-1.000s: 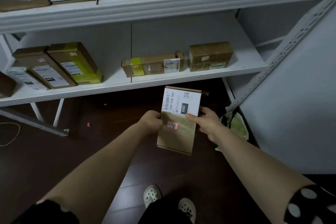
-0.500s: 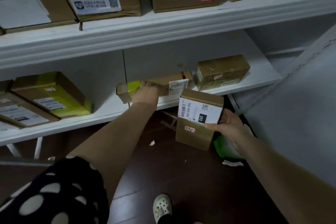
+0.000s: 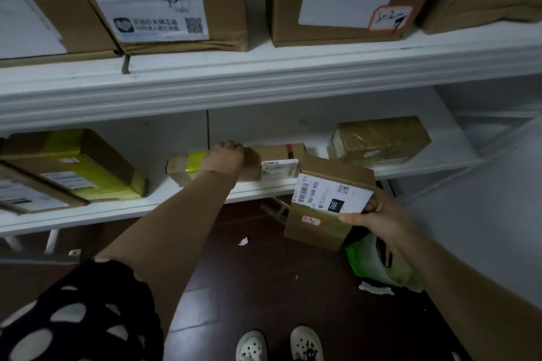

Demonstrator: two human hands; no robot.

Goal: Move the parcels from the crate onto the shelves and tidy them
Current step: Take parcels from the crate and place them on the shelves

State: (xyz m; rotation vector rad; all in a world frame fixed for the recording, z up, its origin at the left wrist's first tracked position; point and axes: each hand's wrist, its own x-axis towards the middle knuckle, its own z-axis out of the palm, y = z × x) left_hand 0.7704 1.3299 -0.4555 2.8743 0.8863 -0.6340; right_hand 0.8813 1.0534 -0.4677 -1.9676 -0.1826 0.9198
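Note:
My right hand grips a small brown parcel with a white barcode label and a red-edged sticker, holding it in the air just below and in front of the lower shelf. My left hand reaches onto that shelf and its fingers curl over the top of a long, flat brown parcel with a yellow tape band. A taped brown parcel lies on the shelf just right of it.
Yellow-taped and labelled parcels lie at the left of the lower shelf. Large labelled boxes stand along the upper shelf. A green and white bag and paper scraps lie on the dark floor at right, beside a white wall.
My left hand let go of the small parcel and reached onto the lower shelf, over the long parcel. My right hand carried the small parcel up toward the shelf. The view moved closer.

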